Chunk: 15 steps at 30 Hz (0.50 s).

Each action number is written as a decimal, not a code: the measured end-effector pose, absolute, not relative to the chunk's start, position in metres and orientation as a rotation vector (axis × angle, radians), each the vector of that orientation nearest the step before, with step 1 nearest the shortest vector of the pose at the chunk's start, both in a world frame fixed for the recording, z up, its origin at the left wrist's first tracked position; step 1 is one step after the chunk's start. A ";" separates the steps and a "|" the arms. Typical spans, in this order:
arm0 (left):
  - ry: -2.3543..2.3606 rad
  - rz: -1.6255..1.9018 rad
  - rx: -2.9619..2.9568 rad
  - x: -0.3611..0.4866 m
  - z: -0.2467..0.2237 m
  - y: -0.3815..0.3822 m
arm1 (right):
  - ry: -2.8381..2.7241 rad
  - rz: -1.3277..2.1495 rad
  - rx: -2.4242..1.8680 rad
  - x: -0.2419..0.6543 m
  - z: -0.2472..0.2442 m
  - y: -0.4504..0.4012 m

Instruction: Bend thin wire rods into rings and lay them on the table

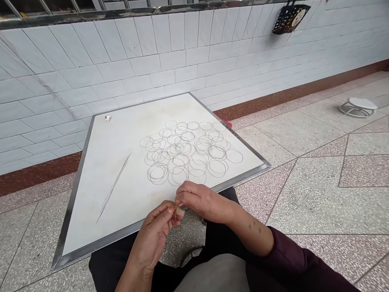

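Note:
Both hands meet just off the near edge of a white table (82, 227). My left hand (158, 227) pinches a thin wire loop (176, 215), and a tan wrap shows on one of its fingers. My right hand (203, 200) is closed on the same wire from above, fingertips touching those of my left hand. The loop hangs below the fingers, partly hidden by them. Beyond the hands, many thin wire rings (185, 148) lie overlapping on the table. Several straight wires (114, 186) lie together in a narrow bundle on the left side of the tabletop.
A small red and white item (107, 118) sits near the table's far left corner. The table stands against a white tiled wall (158, 36). A black basket (290, 18) hangs on the wall, and a white round stool (358, 106) stands on the floor at right.

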State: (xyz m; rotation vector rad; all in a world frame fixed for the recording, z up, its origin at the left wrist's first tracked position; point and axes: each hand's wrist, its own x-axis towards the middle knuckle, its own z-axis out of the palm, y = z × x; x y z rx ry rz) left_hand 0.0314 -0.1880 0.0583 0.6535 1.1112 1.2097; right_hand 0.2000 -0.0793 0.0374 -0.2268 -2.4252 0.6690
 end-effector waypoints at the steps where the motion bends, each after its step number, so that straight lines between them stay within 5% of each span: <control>1: 1.086 1.208 0.607 0.031 0.057 -0.188 | -2.428 0.707 -0.239 0.200 0.037 -0.079; 15: 0.789 1.238 0.305 0.035 0.042 -0.193 | -2.399 0.846 -0.230 0.200 0.040 -0.080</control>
